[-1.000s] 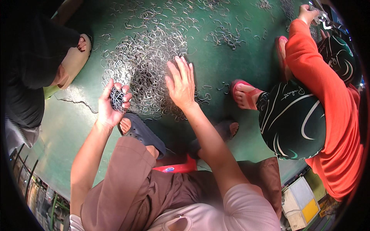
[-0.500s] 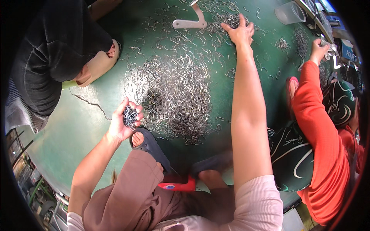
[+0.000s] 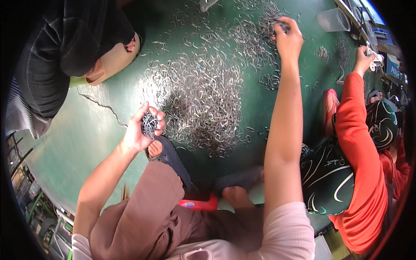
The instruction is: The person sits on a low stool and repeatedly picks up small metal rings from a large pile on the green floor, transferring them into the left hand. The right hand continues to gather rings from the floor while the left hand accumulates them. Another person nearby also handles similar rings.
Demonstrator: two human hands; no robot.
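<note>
My left hand (image 3: pixel 135 133) is closed, palm up, around a clump of small bent metal hooks (image 3: pixel 150 125). It is just left of a broad heap of similar silvery hooks (image 3: pixel 208 99) on the green surface. My right arm reaches far forward. At its end, my right hand (image 3: pixel 289 41) has its fingers curled over dark metal hooks at a smaller far pile (image 3: pixel 269 19); some show between thumb and fingers. Loose hooks (image 3: pixel 249 41) lie scattered between the two piles.
A person in red sleeves (image 3: pixel 355 125) sits at right, holding a whitish metal piece (image 3: pixel 373 56). A clear plastic cup (image 3: pixel 333 20) is at far right. Far left is another person's beige clog (image 3: pixel 119 60). A grey metal bracket (image 3: pixel 208 4) shows at the top edge.
My right hand has gone from spread fingers to curled around hooks, shifting slightly right. The left hand keeps its clump. The grey bracket has moved farther away, mostly out of view.
</note>
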